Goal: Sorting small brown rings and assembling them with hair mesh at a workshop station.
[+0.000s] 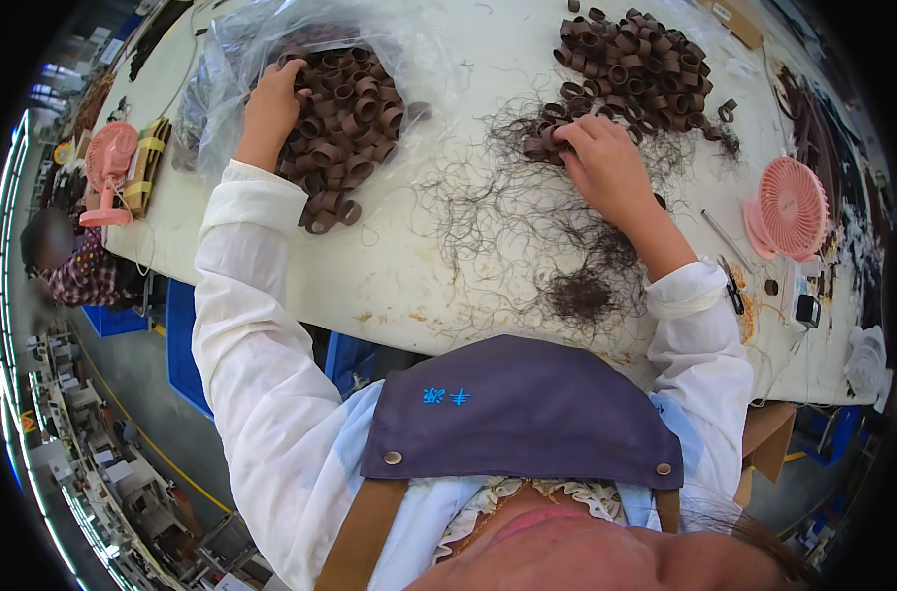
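A heap of brown strip loops [345,118] spills from a clear plastic bag [236,59] at the left of the table. My left hand [271,106] rests at the bag's edge against this heap, thumb and forefinger apart, with no held loop visible. Farther right, my right hand [606,163] pinches a short row of brown loops [542,146] at its fingertips. This row lies beside a second heap of brown loops [635,64]. Dark thread scraps [488,197] spread around and below my right hand, with a denser tangle [579,294] closer to me.
A pink fan [789,207] stands at the right, near a metal rod [727,234] and dark-handled scissors [732,286]. Another pink fan [109,167] is at the far left. Blue bins [182,345] sit below the table edge. A person [79,261] is beyond the left end.
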### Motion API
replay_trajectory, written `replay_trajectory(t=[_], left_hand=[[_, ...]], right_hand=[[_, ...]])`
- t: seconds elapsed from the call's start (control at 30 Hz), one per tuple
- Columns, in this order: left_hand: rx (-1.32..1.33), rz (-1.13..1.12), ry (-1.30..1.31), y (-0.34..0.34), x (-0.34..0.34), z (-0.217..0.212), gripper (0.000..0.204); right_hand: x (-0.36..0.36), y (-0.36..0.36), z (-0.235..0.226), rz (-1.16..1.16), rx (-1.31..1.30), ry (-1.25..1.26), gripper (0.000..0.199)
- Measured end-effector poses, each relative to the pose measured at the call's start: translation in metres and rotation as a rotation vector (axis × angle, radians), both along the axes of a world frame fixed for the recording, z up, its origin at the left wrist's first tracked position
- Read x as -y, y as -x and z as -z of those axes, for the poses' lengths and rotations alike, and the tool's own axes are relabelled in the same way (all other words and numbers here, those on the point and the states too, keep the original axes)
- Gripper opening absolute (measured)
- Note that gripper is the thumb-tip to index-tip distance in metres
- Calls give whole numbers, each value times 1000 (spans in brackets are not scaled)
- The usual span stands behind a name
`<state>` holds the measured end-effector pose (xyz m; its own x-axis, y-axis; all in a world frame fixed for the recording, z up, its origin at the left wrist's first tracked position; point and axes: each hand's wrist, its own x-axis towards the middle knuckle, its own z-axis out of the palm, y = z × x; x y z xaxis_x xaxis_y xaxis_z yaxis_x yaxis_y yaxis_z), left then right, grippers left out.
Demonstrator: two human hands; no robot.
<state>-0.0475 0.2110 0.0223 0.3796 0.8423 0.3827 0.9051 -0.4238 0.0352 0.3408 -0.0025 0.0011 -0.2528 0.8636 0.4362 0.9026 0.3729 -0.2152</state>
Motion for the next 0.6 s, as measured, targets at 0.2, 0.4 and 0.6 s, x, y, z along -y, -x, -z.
replay_trajectory(t=[0.2,0.4,0.6], left_hand=[[-100,-120,-11,-19,15,-10,36],[50,-56,39,10,-3,-12,39],[297,-42,337,8,-20,4,49]], right_hand=[[-6,-2,1,20,4,-89,18],[-14,-5,5,-51,-30,61,19],[-5,-17,4,-19,-41,239,23]])
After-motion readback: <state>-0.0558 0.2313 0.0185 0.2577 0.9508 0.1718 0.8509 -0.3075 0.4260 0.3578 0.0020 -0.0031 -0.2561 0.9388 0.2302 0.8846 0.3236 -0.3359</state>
